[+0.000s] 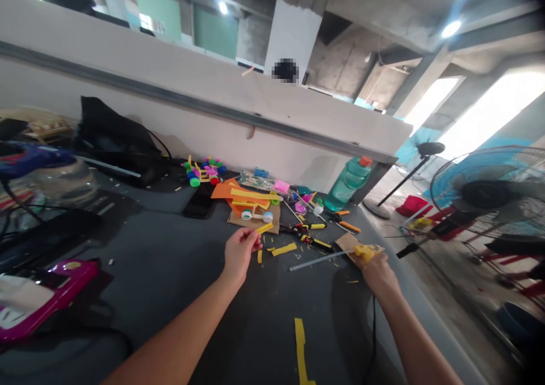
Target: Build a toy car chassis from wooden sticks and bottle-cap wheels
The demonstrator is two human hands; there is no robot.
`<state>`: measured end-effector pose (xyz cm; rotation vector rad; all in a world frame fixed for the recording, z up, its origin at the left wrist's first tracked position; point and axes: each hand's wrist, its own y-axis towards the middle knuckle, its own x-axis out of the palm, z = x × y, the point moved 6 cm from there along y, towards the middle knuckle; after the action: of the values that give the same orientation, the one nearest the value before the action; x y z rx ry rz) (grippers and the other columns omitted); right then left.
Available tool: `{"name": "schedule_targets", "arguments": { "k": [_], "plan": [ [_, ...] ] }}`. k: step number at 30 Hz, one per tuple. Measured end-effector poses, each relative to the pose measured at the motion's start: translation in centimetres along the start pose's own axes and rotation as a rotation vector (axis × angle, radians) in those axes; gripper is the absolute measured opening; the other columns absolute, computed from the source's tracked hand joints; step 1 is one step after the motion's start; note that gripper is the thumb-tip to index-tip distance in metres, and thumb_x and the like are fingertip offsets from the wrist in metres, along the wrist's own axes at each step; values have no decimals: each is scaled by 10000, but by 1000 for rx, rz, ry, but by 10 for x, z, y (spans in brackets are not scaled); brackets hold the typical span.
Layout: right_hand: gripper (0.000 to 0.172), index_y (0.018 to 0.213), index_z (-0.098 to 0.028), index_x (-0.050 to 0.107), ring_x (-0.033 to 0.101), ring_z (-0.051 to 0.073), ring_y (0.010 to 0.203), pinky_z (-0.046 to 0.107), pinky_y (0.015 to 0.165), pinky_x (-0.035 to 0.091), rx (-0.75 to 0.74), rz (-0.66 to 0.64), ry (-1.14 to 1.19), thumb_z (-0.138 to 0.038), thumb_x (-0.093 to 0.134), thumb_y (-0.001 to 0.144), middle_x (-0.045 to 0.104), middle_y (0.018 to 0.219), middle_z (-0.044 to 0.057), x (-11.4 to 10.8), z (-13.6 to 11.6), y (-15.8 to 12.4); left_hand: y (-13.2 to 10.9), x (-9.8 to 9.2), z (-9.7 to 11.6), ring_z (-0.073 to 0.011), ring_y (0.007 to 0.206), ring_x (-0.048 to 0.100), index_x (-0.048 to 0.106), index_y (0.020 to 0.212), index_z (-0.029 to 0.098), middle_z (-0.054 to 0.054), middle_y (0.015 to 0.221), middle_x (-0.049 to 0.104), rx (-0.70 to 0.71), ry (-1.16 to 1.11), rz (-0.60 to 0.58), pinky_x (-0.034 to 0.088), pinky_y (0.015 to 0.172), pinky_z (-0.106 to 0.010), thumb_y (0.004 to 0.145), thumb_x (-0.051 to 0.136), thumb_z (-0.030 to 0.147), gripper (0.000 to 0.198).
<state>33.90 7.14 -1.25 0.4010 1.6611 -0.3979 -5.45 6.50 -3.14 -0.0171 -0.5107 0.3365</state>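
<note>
Concrete beams and a pale partition wall [170,107] rise beyond a dark tabletop [157,283], seen from the head camera. Near the tabletop's middle, the left hand [240,252] pinches a small yellow strip [264,228] between thumb and fingertips. The right hand [377,271] is closed around a yellow object [368,252], with a cardboard piece [347,243] against it and a grey rod [321,260] reaching left; the exact grip is partly hidden. Loose yellow strips [284,249] lie between the hands. Toward the far edge sit orange paper [225,189], a bottle-cap toy [203,172] and a green water bottle [348,183].
</note>
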Motion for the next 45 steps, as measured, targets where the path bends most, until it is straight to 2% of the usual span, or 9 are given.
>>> {"name": "schedule_targets", "arguments": {
  "k": [6,9,12,15,18,20,34,39,45],
  "plan": [
    [452,1102,-75,524,521,454,1067,557,801,408,-2,97,-77,-386,536,774,547,1107,280,-35,-25,0,-2,4,4,-117,565,576,621,735,129,-6,638,620,4,65,-43,512,584,-253,655,699,324,224],
    [374,1087,-147,550,554,337,1043,482,864,419,-404,299,168,-366,542,784,591,1080,179,-58,-82,-34,-7,13,2,-111,520,566,619,723,143,8,618,611,-15,169,-147,492,559,-243,680,679,321,193],
    [302,1048,-195,564,621,214,856,356,765,490,-693,90,699,-341,555,784,643,958,83,-41,-135,-76,-14,23,-3,-109,521,562,614,722,149,9,606,608,-42,260,-266,474,547,-228,704,661,302,161],
    [366,1052,-195,563,628,199,847,326,738,498,-668,-221,955,-268,643,703,655,954,66,-4,-165,-104,-21,31,-9,-107,518,552,615,722,149,15,575,589,-85,309,-372,466,538,-219,716,650,287,143],
    [344,1003,-183,573,638,188,816,317,733,499,-564,-391,1188,-238,660,675,668,924,56,19,-169,-116,-24,33,-12,-112,540,554,613,730,147,14,595,583,-139,332,-395,482,543,-227,717,650,288,146],
    [298,957,-177,589,638,181,779,310,724,496,-528,-427,1283,-248,665,678,675,875,45,23,-166,-118,-25,33,-13,-115,559,554,613,742,147,10,619,585,-162,332,-385,494,552,-235,715,656,295,156],
    [191,838,-176,652,602,157,622,263,608,474,-457,-358,1271,-322,664,715,675,721,14,20,-158,-113,-32,39,-13,-142,635,586,646,812,143,-36,708,626,-197,258,-440,540,587,-274,751,645,371,236],
    [187,807,-172,645,597,145,608,248,591,469,-422,-367,1310,-314,690,694,668,682,1,21,-158,-114,-33,41,-14,-139,620,580,652,846,148,-8,679,617,-179,287,-474,531,576,-266,667,726,301,247],
    [176,801,-172,645,590,141,595,249,587,463,-435,-378,1310,-310,683,699,660,675,-4,20,-161,-116,-33,42,-7,-129,557,571,659,756,154,2,610,612,-131,336,-436,499,562,-246,679,700,278,152]
  ]
}}
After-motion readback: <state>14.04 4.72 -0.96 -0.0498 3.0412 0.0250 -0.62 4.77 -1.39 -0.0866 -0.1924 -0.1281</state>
